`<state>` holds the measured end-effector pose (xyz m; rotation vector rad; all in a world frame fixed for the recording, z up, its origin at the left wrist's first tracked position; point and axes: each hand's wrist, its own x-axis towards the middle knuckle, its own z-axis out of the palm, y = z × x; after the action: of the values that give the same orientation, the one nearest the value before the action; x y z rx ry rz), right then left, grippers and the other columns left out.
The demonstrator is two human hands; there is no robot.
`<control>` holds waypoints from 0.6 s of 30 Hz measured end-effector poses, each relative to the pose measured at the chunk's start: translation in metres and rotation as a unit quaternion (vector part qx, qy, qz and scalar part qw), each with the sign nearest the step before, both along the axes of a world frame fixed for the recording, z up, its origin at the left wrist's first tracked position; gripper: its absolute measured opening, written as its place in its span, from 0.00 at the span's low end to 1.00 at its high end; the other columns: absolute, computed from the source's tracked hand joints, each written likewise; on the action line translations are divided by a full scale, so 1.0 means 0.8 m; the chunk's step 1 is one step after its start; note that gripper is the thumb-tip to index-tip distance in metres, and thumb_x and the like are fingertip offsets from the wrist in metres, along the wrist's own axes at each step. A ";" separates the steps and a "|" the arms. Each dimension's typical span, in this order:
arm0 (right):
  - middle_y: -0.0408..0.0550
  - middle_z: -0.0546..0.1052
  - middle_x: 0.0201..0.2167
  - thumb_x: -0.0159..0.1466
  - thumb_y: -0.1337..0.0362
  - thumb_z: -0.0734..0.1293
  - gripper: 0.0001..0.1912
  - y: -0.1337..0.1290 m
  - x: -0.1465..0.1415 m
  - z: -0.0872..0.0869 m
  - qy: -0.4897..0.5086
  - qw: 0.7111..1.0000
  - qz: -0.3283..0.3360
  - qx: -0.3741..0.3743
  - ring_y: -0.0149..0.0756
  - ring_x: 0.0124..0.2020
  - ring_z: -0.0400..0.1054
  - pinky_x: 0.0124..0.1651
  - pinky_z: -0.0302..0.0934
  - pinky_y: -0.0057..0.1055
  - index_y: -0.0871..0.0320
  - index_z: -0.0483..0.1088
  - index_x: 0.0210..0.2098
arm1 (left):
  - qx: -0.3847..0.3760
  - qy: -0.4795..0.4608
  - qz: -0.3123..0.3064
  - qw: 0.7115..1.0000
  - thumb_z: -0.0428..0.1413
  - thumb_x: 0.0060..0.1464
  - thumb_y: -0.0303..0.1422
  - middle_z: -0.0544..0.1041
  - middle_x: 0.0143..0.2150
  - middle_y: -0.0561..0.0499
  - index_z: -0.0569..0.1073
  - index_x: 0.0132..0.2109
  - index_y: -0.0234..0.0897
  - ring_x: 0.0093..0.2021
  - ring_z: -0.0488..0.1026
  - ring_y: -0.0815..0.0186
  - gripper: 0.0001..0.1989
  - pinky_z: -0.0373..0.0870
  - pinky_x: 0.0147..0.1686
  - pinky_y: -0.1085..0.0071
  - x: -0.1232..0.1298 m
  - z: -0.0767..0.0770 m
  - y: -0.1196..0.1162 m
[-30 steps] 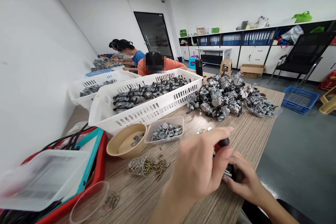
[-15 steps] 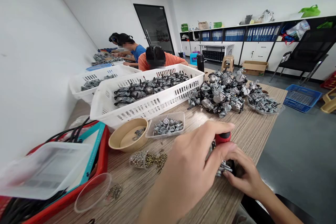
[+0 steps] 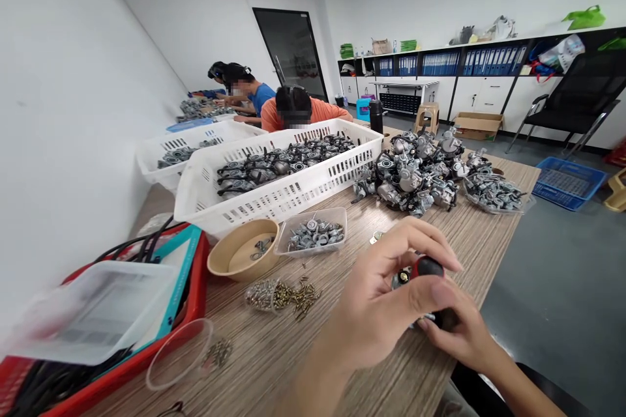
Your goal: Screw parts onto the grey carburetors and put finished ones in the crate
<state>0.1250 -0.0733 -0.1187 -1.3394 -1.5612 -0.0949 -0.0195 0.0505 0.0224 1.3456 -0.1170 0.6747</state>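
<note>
My left hand (image 3: pixel 376 306) has thumb and fingers curled round the red and black handle of a screwdriver (image 3: pixel 429 266), which stands upright, its tip hidden. Below it, a metal carburetor (image 3: pixel 403 277) with a brass fitting shows between my hands, mostly covered. My right hand (image 3: pixel 462 329) grips that carburetor from the right, low over the table. Small brass screws (image 3: pixel 306 296) spill from a clear cup (image 3: pixel 261 295) left of my left hand. A clear tub of metal parts (image 3: pixel 315 234) sits further back, and a small round metal piece (image 3: pixel 375 238) lies just behind my hand.
Carburetors lie piled (image 3: pixel 415 172) at the back right, beside a bag of metal parts (image 3: pixel 496 192). A white crate (image 3: pixel 274 199) of carburetors spans the back. A tan bowl (image 3: pixel 229 267) and red tray (image 3: pixel 198 293) stand left. A person in orange (image 3: pixel 327 107) sits across.
My left hand's fingers have shifted around the screwdriver handle, baring its black end, and the hand sits slightly lower and further right. My right hand stays on the carburetor. The view has shifted slightly.
</note>
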 end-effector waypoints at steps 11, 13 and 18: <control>0.45 0.81 0.40 0.71 0.61 0.70 0.09 -0.001 0.000 0.003 0.023 0.999 0.021 -0.019 0.36 0.42 0.76 0.47 0.70 0.30 0.52 0.72 0.50 | -0.070 -0.012 -0.029 0.997 0.52 0.75 0.43 0.78 0.35 0.53 0.78 0.54 0.40 0.37 0.75 0.74 0.16 0.73 0.43 0.78 0.003 -0.005 0.002; 0.45 0.81 0.40 0.71 0.61 0.70 0.08 0.000 0.001 0.002 0.019 0.999 0.019 -0.019 0.35 0.41 0.76 0.45 0.70 0.28 0.52 0.72 0.49 | -0.083 -0.018 -0.017 0.996 0.55 0.72 0.46 0.72 0.30 0.58 0.73 0.50 0.41 0.30 0.67 0.77 0.14 0.68 0.35 0.81 0.006 -0.008 -0.002; 0.48 0.82 0.44 0.73 0.59 0.68 0.10 -0.001 0.001 0.000 -0.007 1.000 0.002 -0.010 0.39 0.46 0.78 0.48 0.72 0.30 0.52 0.71 0.52 | -0.073 0.009 0.063 0.995 0.69 0.60 0.43 0.76 0.35 0.58 0.71 0.43 0.41 0.33 0.72 0.76 0.16 0.71 0.37 0.79 0.010 -0.007 -0.010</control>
<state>0.1259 -0.0742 -0.1190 -1.3522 -1.5801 -0.0862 -0.0117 0.0423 0.0165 1.2256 0.0308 0.7628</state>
